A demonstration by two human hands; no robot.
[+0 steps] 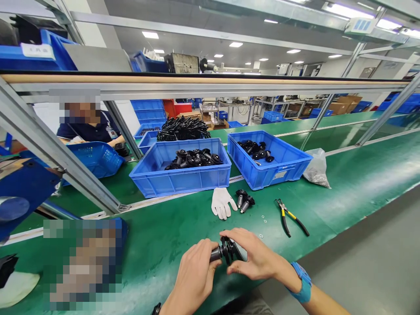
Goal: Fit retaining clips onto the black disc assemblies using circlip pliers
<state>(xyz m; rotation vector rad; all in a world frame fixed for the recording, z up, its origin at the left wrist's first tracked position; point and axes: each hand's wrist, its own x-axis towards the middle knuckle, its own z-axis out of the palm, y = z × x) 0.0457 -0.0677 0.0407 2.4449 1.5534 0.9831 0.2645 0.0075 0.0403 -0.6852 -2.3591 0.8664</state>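
Note:
My left hand (194,274) and my right hand (257,258) both grip one small black part (224,251), a short shaft with a disc at its end, low over the green bench (157,236). The left fingers wrap the shaft and the right fingers close round the disc end. Two more black parts (244,200) lie on the mat just beyond, beside a white glove (222,202). Pliers with yellow-and-black handles (289,216) rest to the right.
Two blue bins (179,179) (282,168) holding black parts stand behind the bench. A clear plastic bag (315,168) lies at the right. A person sits at the far left behind a blue basket (96,158). A slanted metal frame post (62,157) crosses the left.

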